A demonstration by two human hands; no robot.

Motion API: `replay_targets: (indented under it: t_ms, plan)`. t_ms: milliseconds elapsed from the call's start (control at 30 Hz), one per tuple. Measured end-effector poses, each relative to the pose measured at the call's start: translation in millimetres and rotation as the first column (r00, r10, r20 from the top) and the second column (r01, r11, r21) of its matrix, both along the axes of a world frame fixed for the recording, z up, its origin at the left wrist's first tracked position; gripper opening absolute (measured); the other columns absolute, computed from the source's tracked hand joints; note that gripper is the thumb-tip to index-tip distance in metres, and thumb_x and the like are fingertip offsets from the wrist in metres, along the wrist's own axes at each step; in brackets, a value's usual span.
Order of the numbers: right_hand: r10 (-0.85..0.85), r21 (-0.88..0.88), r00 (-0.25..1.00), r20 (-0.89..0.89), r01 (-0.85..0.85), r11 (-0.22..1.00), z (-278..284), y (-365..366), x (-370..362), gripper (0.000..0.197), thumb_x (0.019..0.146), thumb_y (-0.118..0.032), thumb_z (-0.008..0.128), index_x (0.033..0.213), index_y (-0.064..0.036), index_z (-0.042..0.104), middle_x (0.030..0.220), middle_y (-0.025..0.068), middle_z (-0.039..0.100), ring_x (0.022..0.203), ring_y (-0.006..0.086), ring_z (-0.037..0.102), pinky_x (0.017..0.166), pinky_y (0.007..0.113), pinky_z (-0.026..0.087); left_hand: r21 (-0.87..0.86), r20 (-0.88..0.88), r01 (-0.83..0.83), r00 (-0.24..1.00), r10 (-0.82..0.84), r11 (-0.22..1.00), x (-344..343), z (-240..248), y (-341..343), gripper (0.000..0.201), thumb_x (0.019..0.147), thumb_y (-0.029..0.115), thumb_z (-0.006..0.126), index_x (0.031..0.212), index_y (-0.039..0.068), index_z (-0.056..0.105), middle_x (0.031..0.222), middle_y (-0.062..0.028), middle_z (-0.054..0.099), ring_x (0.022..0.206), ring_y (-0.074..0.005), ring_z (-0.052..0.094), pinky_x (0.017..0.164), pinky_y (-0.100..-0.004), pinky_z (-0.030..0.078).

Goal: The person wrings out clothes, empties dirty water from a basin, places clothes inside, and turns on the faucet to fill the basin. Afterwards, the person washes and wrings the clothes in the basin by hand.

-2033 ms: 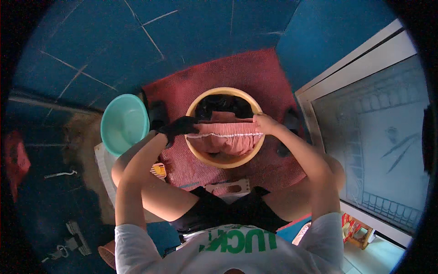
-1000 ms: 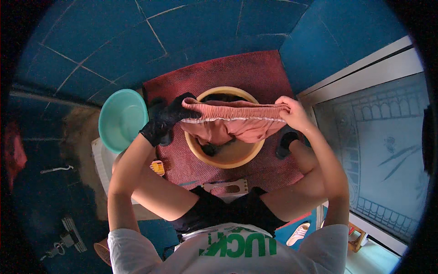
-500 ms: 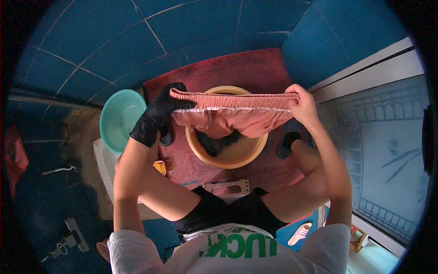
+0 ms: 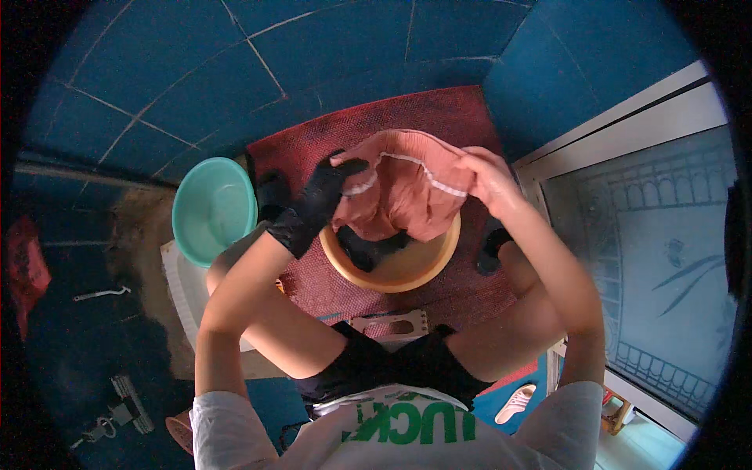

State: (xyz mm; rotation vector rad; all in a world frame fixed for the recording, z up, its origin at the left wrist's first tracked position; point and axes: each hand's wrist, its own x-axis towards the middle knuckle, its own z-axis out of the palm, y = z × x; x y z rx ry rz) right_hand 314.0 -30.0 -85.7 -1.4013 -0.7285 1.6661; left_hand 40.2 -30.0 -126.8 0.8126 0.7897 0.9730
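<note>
A pair of pink shorts (image 4: pixel 407 184) with a gathered elastic waistband and a white drawn line hangs between my hands, its waist sagging open. My left hand (image 4: pixel 321 192), in a black glove, is closed on the left end of the waistband. My bare right hand (image 4: pixel 492 182) pinches the right end. Straight below is a yellow basin (image 4: pixel 423 274), its far side covered by the shorts. A dark wet cloth (image 4: pixel 364 252) lies in the basin, partly hidden.
An aqua basin (image 4: pixel 215 211) stands to the left. A red textured mat (image 4: pixel 313 141) lies under the yellow basin. I sit on a white stool (image 4: pixel 392 323) between my knees. Blue tiled walls rise ahead, and a frosted glass door (image 4: pixel 658 235) is at the right.
My hands have come closer together, the left moving rightward and the right slightly left. The waistband, stretched straight before, has slackened and bowed upward in the middle.
</note>
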Motion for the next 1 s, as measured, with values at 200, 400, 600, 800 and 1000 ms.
replay_targets:
  t_ms: [200,400,600,800,1000]
  plan:
    - [0.169,0.025,0.977,-0.127,-0.167,0.986,7.0,-16.4,-52.5,0.038,0.067,-0.009,0.065,0.099,-0.0030,0.045,0.092,0.0086,0.051,0.084,0.0181,0.055,0.067,0.033,0.049,0.296,-0.294,0.062,0.955,0.029,0.953,49.9,19.8,-22.2,0.032,0.075,0.014,0.058,0.101,0.000,0.046,0.088,-0.0066,0.053,0.082,-0.0141,0.051,0.074,-0.0262,0.042]
    - [0.170,-0.038,0.960,-0.223,-0.183,0.982,2.8,-21.0,-56.3,0.029,0.071,-0.012,0.061,0.095,-0.0025,0.049,0.088,0.0092,0.054,0.082,0.0178,0.055,0.072,0.029,0.047,0.578,-0.624,0.264,0.752,0.210,0.772,61.0,9.8,-27.4,0.077,0.050,0.029,0.077,0.110,0.001,0.037,0.100,-0.0140,0.043,0.095,-0.0238,0.044,0.081,-0.0351,0.036]
    - [0.089,-0.047,0.928,-0.362,-0.114,0.992,8.1,-27.9,-52.0,0.020,0.076,-0.017,0.050,0.091,-0.0032,0.052,0.091,0.0085,0.055,0.082,0.0203,0.055,0.077,0.031,0.045,0.545,-0.682,0.235,0.682,0.263,0.805,69.2,9.9,-32.7,0.073,0.052,0.021,0.076,0.110,0.003,0.036,0.102,-0.0118,0.041,0.099,-0.0245,0.042,0.087,-0.0341,0.033]
    - [0.364,0.016,0.893,-0.265,-0.374,0.927,44.1,-32.6,-42.6,0.025,0.079,-0.012,0.042,0.101,-0.0017,0.048,0.101,0.0096,0.053,0.080,0.0253,0.059,0.074,0.034,0.048,0.579,-0.569,0.133,0.773,0.282,0.805,49.7,22.0,-32.5,0.058,0.052,0.012,0.070,0.101,0.002,0.040,0.091,-0.0114,0.048,0.089,-0.0243,0.048,0.076,-0.0353,0.039]
    - [0.377,0.107,0.901,0.216,-0.406,0.908,38.4,-6.3,8.2,0.039,0.076,-0.020,0.057,0.109,-0.0032,0.045,0.107,0.0111,0.051,0.093,0.0185,0.053,0.078,0.031,0.043,0.575,-0.561,0.139,0.784,0.265,0.806,35.6,60.0,-23.9,0.044,0.059,-0.002,0.060,0.098,0.005,0.042,0.086,-0.0037,0.048,0.087,-0.0117,0.047,0.077,-0.0260,0.039]
